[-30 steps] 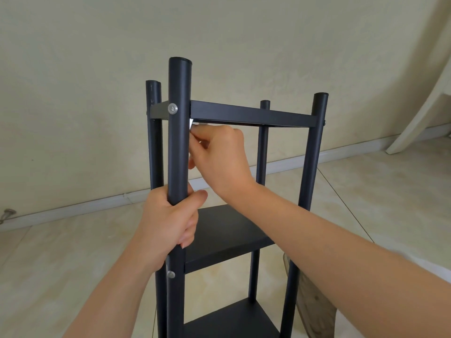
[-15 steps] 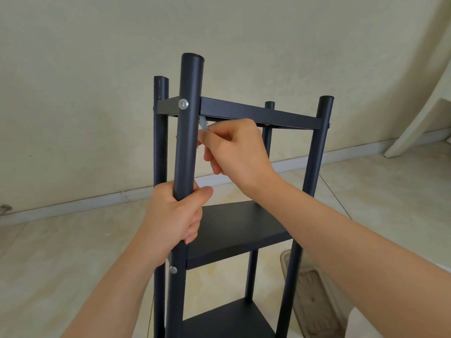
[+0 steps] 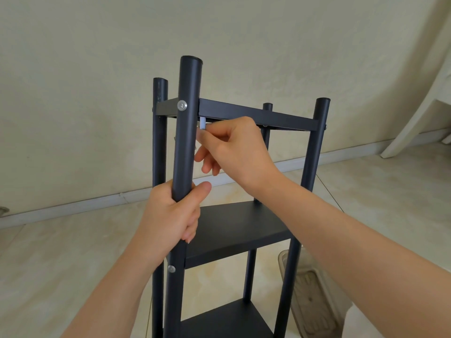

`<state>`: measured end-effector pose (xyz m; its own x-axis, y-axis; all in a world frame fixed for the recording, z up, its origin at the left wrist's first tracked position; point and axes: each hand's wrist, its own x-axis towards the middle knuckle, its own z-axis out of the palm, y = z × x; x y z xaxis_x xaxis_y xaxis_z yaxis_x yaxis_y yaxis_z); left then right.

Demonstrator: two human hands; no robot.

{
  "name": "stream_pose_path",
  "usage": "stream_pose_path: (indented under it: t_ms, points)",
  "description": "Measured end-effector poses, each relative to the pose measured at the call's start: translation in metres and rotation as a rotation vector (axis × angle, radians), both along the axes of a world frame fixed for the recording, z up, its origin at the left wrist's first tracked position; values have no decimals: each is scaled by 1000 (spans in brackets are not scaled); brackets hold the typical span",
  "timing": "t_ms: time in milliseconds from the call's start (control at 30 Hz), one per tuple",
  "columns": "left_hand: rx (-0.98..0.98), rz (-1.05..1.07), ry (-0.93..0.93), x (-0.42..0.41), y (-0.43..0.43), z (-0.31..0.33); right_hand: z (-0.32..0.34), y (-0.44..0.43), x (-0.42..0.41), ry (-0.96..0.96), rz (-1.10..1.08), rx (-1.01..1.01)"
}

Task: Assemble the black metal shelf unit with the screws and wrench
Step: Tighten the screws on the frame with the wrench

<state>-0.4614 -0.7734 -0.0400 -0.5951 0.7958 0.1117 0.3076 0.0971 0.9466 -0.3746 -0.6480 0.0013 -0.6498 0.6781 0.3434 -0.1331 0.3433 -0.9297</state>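
Note:
The black metal shelf unit (image 3: 256, 115) stands upright in front of me, with four round posts and three shelves. My left hand (image 3: 170, 215) grips the nearest post (image 3: 186, 142) below the top shelf. A silver screw head (image 3: 182, 105) shows on that post at top-shelf level, and another screw (image 3: 171, 268) sits lower down. My right hand (image 3: 234, 147) reaches behind the post just under the top shelf and pinches a small silvery wrench (image 3: 202, 124) between thumb and forefinger. The wrench's tip is hidden behind the post.
A clear plastic tray (image 3: 310, 296) lies on the tiled floor to the right of the shelf's foot. A white furniture leg (image 3: 415, 113) leans at the right by the wall. The pale wall and skirting board run behind the unit.
The view has shifted so the shelf sits a little lower and more to the right. My right hand has turned under the top shelf, with the wrench end now showing above the thumb.

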Motion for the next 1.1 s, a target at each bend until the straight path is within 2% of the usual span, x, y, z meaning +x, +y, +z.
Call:
stream_pose_path:
  t_ms: [100, 200, 433, 700, 1100]
  points:
    - [86, 38, 217, 4, -2, -2, -2, -1, -4, 16, -14, -8]
    - [123, 45, 285, 7, -2, -3, -7, -2, -9, 33, -40, 9]
    - [154, -9, 268, 7, -2, -4, -21, 0, -24, 116, -197, 137]
    - [161, -24, 243, 3, 0, -5, -29, -3, -40, 222, -292, 177]
    - [172, -13, 247, -3, 2, -8, -11, 4, -13, -23, -96, 35]
